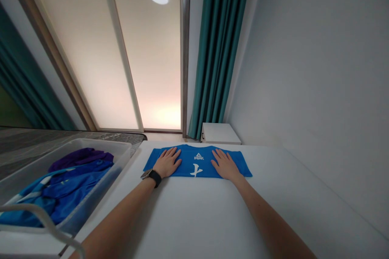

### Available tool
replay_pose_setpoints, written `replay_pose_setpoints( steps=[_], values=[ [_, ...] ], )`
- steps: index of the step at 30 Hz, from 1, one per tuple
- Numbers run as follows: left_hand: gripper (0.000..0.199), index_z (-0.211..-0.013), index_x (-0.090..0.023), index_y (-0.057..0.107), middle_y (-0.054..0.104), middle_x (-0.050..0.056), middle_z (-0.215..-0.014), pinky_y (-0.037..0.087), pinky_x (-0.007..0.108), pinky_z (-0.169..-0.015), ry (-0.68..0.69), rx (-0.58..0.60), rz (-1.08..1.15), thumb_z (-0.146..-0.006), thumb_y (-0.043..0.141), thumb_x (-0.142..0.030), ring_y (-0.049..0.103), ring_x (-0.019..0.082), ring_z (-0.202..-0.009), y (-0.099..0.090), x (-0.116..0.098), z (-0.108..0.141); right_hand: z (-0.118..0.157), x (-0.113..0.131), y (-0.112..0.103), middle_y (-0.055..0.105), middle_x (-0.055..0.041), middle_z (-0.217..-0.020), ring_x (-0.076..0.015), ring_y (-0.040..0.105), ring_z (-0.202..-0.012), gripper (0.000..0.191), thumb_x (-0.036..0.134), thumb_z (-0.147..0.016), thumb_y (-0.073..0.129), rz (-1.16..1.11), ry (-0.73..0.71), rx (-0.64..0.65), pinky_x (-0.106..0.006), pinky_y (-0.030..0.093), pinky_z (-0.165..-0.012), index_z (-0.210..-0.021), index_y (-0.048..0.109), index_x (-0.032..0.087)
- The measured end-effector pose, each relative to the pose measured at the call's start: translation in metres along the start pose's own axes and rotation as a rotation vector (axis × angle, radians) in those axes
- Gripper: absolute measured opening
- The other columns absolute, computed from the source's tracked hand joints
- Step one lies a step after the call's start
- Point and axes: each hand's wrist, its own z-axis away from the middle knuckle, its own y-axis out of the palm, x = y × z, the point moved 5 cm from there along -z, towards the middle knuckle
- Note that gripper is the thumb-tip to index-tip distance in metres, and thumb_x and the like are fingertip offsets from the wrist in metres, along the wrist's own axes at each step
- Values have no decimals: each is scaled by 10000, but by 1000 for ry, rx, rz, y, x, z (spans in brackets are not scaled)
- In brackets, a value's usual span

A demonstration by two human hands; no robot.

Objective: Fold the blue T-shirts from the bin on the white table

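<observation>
A blue T-shirt (185,164) with white print on its front lies folded into a wide strip on the white table. My left hand (167,162) rests flat on its left part, fingers spread, with a dark watch (152,175) around the wrist. On the right part of the shirt lies my right hand (225,165), palm down and fingers apart. Both hands press on the cloth without gripping it. The short sleeves stick out at either side, beyond my hands.
To the left stands a translucent plastic bin (123,149) holding blue and purple clothes (75,182). A pale cable (45,218) curves across the lower left. Behind the white table (194,218) are a small white cabinet (220,133), teal curtains (223,48) and frosted sliding doors (146,56). A wall rises on the right.
</observation>
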Motion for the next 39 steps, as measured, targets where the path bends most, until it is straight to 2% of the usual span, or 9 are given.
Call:
replay_pose_setpoints(
  steps=[8, 14, 22, 29, 39],
  values=[
    [563, -1488, -234, 359, 340, 83, -1555, 192, 465, -1171, -3, 20, 1, -989, 306, -487, 278, 241, -1443, -3, -6, 14, 22, 4, 0, 179, -70, -1602, -214, 105, -1478, 665, 537, -986, 139, 9, 3, -9, -466, 75, -1187, -1538, 211, 173],
    [561, -1489, -250, 360, 358, 78, -1546, 211, 479, -1163, 0, -4, -4, -988, 302, -497, 303, 246, -1433, -9, -20, 40, 47, 4, 5, 185, -69, -1600, -218, 100, -1478, 675, 559, -979, 149, 6, -10, -9, -481, 67, -1188, -1538, 208, 186],
    [544, -1471, -254, 396, 374, 75, -1537, 245, 484, -1152, -12, -57, -15, -979, 346, -481, 326, 265, -1421, -14, -35, 75, 75, 12, -1, 187, -61, -1597, -226, 122, -1476, 643, 530, -985, 187, 9, -59, -30, -475, 83, -1190, -1536, 226, 201],
    [550, -1476, -242, 389, 364, 77, -1540, 250, 492, -1153, -12, -26, -5, -985, 330, -482, 326, 260, -1422, -16, -34, 76, 80, 13, -5, 206, -63, -1592, -207, 145, -1472, 627, 509, -992, 186, -10, -40, -23, -460, 101, -1191, -1532, 238, 195],
    [532, -1466, -252, 406, 376, 74, -1534, 255, 463, -1156, -2, -66, -10, -983, 347, -469, 340, 248, -1417, -12, -30, 78, 80, 7, -1, 208, -65, -1590, -212, 152, -1470, 632, 514, -989, 184, -3, -15, -40, -457, 110, -1191, -1528, 256, 193]
  ],
)
